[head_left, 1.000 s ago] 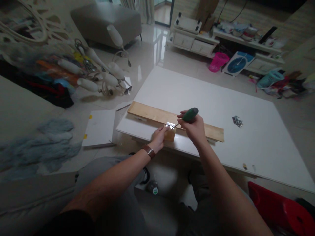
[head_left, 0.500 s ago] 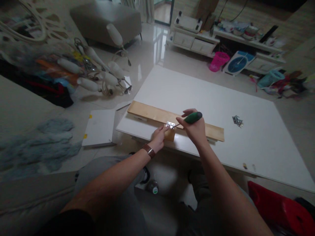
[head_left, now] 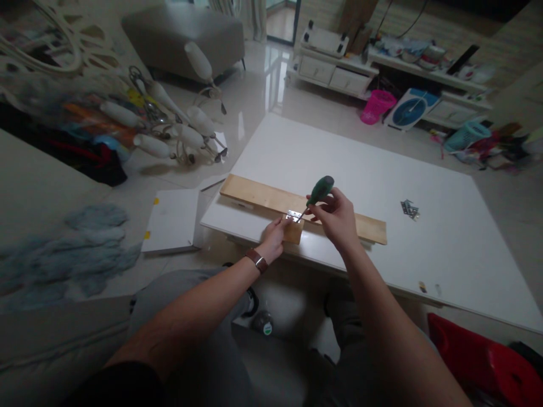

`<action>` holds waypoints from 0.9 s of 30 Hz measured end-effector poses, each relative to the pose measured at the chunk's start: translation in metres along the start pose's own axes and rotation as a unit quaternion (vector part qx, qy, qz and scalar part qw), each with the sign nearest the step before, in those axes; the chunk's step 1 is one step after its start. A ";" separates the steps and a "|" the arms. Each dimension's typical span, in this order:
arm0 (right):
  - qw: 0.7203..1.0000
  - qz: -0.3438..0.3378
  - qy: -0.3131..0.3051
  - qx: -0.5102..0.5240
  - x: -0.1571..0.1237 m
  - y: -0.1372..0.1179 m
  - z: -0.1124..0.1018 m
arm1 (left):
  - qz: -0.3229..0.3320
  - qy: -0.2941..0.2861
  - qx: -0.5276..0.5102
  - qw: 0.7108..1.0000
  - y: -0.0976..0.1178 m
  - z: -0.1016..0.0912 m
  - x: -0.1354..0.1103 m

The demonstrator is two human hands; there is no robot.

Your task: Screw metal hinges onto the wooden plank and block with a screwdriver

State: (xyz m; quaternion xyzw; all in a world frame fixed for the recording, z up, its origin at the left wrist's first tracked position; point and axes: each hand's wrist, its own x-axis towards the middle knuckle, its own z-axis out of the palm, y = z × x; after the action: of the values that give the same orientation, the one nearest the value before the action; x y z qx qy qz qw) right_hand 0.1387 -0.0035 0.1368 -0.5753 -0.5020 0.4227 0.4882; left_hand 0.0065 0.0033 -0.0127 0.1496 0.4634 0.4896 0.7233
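Note:
A long pale wooden board (head_left: 263, 194) lies along the near side of the white table (head_left: 339, 164). Against its near edge, around the middle, sits a small wooden block (head_left: 292, 233), and a silver metal hinge (head_left: 294, 215) spans the two. My left hand (head_left: 274, 236) pinches the block and hinge, fingertips on the hinge's near leaf. In my right hand (head_left: 337, 217) is a green-handled screwdriver (head_left: 320, 191), gripped by the fingers at the lower handle. Its shaft slants down to the hinge; the tip and any screw are too small to make out.
A pile of metal hinges (head_left: 410, 210) lies on the table to the right. Small bits (head_left: 422, 286) rest near the front edge. A white panel (head_left: 172, 219) is at the left, and a red stool-like object (head_left: 483, 362) stands at lower right.
The screwdriver has tipped from a low slant to a steeper one, its handle moving up and left. My right hand has shifted its grip; my left hand stays in place.

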 end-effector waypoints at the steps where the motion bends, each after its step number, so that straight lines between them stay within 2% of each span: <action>1: 1.000 -0.004 0.001 -0.004 0.000 0.000 0.000 | 0.002 -0.002 -0.001 1.000 0.000 0.000 0.000; 6: 0.991 -0.039 0.059 -0.117 -0.002 0.002 0.001 | 0.006 -0.010 -0.003 1.000 0.003 0.002 -0.004; 9: 0.987 -0.038 0.085 -0.132 -0.003 0.004 0.003 | 0.008 -0.007 0.012 1.000 0.004 0.002 -0.005; 21: 0.998 -0.016 0.005 -0.069 -0.001 -0.002 0.001 | 0.006 -0.014 0.005 1.000 0.000 -0.002 -0.001; 24: 0.998 -0.016 -0.003 -0.057 -0.001 -0.002 0.001 | 0.004 -0.007 0.009 1.000 -0.001 -0.002 -0.001; 27: 0.996 -0.020 0.022 -0.085 -0.002 0.000 0.001 | 0.010 0.000 0.016 1.000 0.000 -0.001 -0.001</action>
State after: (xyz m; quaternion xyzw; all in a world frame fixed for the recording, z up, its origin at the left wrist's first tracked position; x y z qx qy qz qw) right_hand 0.1370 -0.0058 0.1362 -0.6137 -0.5364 0.3564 0.4567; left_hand 0.0060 0.0019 -0.0123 0.1655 0.4697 0.4896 0.7157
